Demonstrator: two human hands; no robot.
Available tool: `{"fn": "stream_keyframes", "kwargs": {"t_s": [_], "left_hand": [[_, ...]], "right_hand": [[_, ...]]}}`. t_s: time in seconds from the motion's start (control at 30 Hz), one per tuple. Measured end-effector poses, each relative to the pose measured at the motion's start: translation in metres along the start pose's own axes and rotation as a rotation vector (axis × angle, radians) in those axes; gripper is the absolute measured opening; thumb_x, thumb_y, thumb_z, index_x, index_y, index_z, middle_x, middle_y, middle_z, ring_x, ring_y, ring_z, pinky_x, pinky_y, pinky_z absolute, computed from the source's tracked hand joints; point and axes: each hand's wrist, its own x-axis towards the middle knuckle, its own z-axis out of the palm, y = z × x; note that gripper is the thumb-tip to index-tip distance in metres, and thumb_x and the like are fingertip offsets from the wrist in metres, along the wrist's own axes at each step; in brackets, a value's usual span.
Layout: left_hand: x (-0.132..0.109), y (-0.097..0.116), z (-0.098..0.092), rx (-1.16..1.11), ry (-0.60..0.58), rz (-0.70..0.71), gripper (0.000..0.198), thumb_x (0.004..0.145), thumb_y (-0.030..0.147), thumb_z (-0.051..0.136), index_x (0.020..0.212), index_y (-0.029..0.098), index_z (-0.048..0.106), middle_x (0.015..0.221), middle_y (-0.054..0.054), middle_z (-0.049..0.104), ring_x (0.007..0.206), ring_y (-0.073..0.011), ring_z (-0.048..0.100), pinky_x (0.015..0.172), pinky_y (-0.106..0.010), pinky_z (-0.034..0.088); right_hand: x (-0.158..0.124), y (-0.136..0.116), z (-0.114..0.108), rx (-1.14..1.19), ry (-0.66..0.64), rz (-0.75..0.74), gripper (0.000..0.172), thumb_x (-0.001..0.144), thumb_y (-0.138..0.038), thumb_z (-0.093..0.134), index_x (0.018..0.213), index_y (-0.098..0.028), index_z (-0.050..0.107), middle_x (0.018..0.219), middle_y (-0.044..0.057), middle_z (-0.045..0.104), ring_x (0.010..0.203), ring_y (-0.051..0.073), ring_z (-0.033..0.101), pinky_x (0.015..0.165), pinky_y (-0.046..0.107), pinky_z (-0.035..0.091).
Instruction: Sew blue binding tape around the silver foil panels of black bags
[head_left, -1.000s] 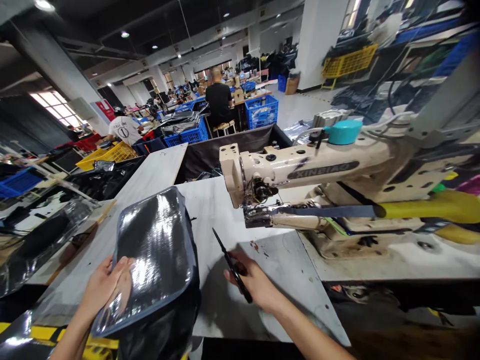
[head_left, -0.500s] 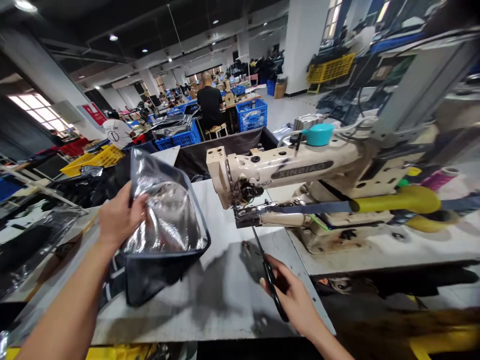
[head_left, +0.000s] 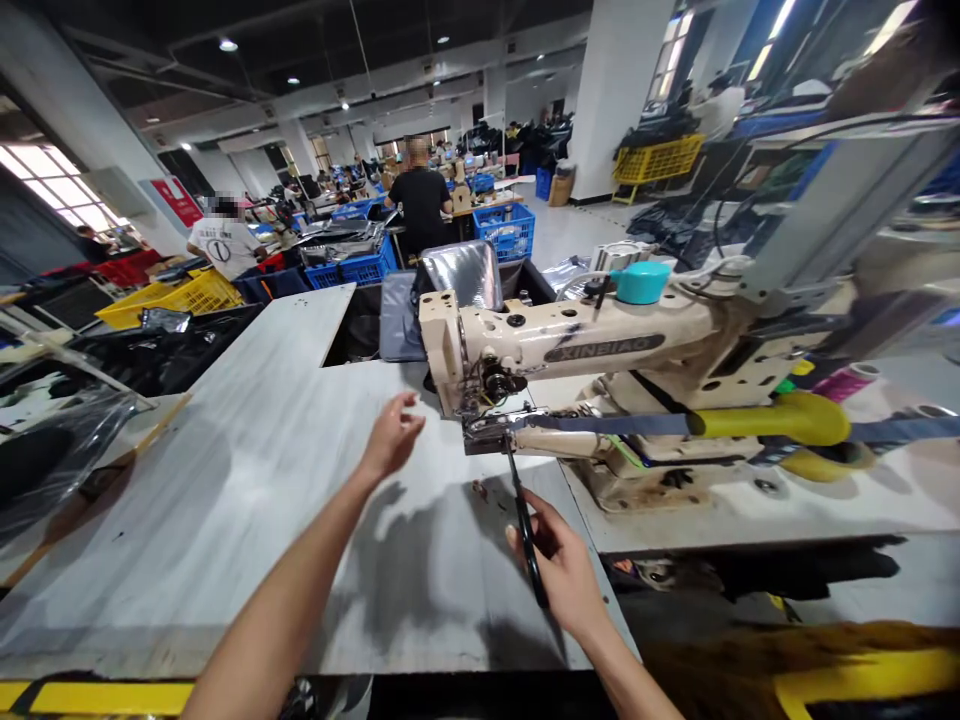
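We look down on a long, pale grey bench [head_left: 225, 480], its top scuffed and streaked, with a narrower section running back on the left. Small dark flecks [head_left: 480, 490] lie on it just below the head of a cream XINBIAO sewing machine [head_left: 570, 335]. The machine stands to the right on a white bench top [head_left: 750, 515], its base stained brown. On our left, a wooden-edged bench [head_left: 97, 490] carries a sheet of clear plastic [head_left: 60, 440] over black material.
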Motion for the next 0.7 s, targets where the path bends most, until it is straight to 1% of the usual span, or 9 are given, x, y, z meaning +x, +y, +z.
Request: {"fn": "stream_keyframes", "kwargs": {"t_s": [0.03, 0.1, 0.13, 0.2, 0.3, 0.37, 0.43, 0.53, 0.7], "left_hand": [[-0.020, -0.006, 0.016, -0.074, 0.005, -0.016, 0.041, 0.091, 0.034, 0.064, 0.128, 0.017, 0.060, 0.121, -0.014, 0.066, 0.084, -0.0175, 0.069, 0.073, -0.032, 0.057], [-0.053, -0.007, 0.040, -0.160, -0.006, -0.027, 0.034, 0.094, 0.035, 0.062, 0.124, 0.020, 0.059, 0.115, -0.011, 0.066, 0.083, -0.0162, 0.067, 0.069, -0.029, 0.054], [-0.064, -0.003, 0.048, -0.175, -0.015, -0.027, 0.031, 0.096, 0.035, 0.061, 0.124, 0.022, 0.058, 0.114, -0.011, 0.067, 0.084, -0.0161, 0.067, 0.069, -0.029, 0.053], [-0.075, 0.007, 0.057, -0.176, -0.035, -0.014, 0.028, 0.099, 0.034, 0.059, 0.125, 0.024, 0.057, 0.114, -0.009, 0.067, 0.088, -0.0164, 0.067, 0.071, -0.029, 0.052], [-0.073, 0.019, 0.062, -0.187, 0.000, 0.043, 0.028, 0.100, 0.033, 0.058, 0.127, 0.025, 0.055, 0.114, -0.009, 0.066, 0.093, -0.0175, 0.066, 0.075, -0.030, 0.053], [-0.067, 0.022, 0.065, -0.211, 0.046, 0.077, 0.029, 0.100, 0.034, 0.059, 0.127, 0.025, 0.053, 0.113, -0.009, 0.066, 0.095, -0.0183, 0.066, 0.075, -0.030, 0.053], [-0.062, 0.022, 0.070, -0.239, 0.080, 0.082, 0.030, 0.100, 0.035, 0.060, 0.127, 0.025, 0.053, 0.112, -0.009, 0.065, 0.096, -0.0189, 0.067, 0.075, -0.030, 0.054], [-0.059, 0.017, 0.080, -0.283, 0.099, 0.032, 0.029, 0.097, 0.035, 0.064, 0.122, 0.025, 0.056, 0.111, -0.009, 0.066, 0.096, -0.0196, 0.068, 0.077, -0.032, 0.055], [-0.058, 0.010, 0.093, -0.315, 0.137, -0.061, 0.021, 0.093, 0.031, 0.067, 0.112, 0.023, 0.062, 0.107, -0.009, 0.071, 0.098, -0.0215, 0.069, 0.080, -0.034, 0.056]], "right_hand": [[-0.001, 0.000, 0.000, -0.007, 0.002, 0.006, 0.071, 0.084, -0.056, 0.077, 0.140, -0.015, 0.064, 0.075, 0.000, 0.058, 0.070, 0.019, 0.055, 0.069, 0.030, 0.050], [-0.005, 0.000, 0.001, -0.026, 0.000, 0.017, 0.071, 0.083, -0.056, 0.078, 0.139, -0.015, 0.065, 0.075, 0.000, 0.057, 0.069, 0.019, 0.054, 0.067, 0.029, 0.049], [-0.007, -0.001, 0.001, -0.034, -0.002, 0.022, 0.071, 0.083, -0.056, 0.078, 0.138, -0.015, 0.065, 0.076, 0.001, 0.058, 0.070, 0.019, 0.055, 0.067, 0.030, 0.050], [-0.010, -0.003, 0.002, -0.050, 0.005, 0.024, 0.071, 0.083, -0.057, 0.078, 0.140, -0.015, 0.064, 0.078, 0.001, 0.060, 0.071, 0.019, 0.056, 0.069, 0.030, 0.050], [-0.008, -0.005, 0.006, -0.079, 0.031, 0.010, 0.074, 0.083, -0.059, 0.077, 0.140, -0.015, 0.064, 0.075, 0.000, 0.058, 0.070, 0.019, 0.055, 0.069, 0.030, 0.050], [-0.006, -0.004, 0.012, -0.072, 0.048, 0.005, 0.075, 0.080, -0.060, 0.079, 0.138, -0.014, 0.064, 0.073, -0.001, 0.055, 0.067, 0.018, 0.053, 0.066, 0.030, 0.048], [-0.005, -0.003, 0.017, -0.040, 0.054, 0.011, 0.076, 0.079, -0.060, 0.080, 0.137, -0.015, 0.065, 0.072, -0.002, 0.053, 0.065, 0.018, 0.051, 0.063, 0.029, 0.047], [-0.006, 0.000, 0.022, 0.000, 0.053, 0.017, 0.073, 0.078, -0.056, 0.083, 0.135, -0.015, 0.066, 0.071, -0.002, 0.053, 0.064, 0.017, 0.050, 0.062, 0.029, 0.046], [-0.007, 0.005, 0.016, 0.011, 0.018, 0.022, 0.071, 0.077, -0.048, 0.086, 0.137, -0.015, 0.064, 0.070, -0.005, 0.048, 0.061, 0.014, 0.046, 0.058, 0.026, 0.042]]}}
